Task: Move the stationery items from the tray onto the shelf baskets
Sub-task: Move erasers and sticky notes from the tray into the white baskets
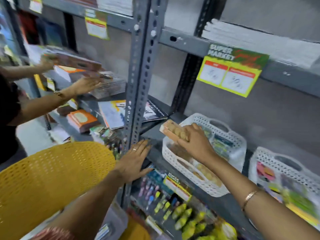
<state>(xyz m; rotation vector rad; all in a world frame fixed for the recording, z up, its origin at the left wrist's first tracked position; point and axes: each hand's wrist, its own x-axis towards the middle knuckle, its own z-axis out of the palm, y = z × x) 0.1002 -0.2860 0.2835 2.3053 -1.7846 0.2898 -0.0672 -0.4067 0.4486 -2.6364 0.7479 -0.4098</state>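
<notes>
R hand (195, 146) fingers grip tan box (173, 129) over white basket (206, 186); L hand (133, 161) flat, fingers spread, on shelf edge (155, 158).

A green and yellow price sign (232, 73) reading "SUPER MARKET" is fixed to a grey shelf rail. Stacked notebooks (110, 87) are being handled by another person (10, 108) at the left. An orange book (83, 119) is laid flat on the shelf below them.

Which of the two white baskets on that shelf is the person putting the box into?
The left white basket: the right hand holds the tan box over it. The other basket sits further right, untouched.
</notes>
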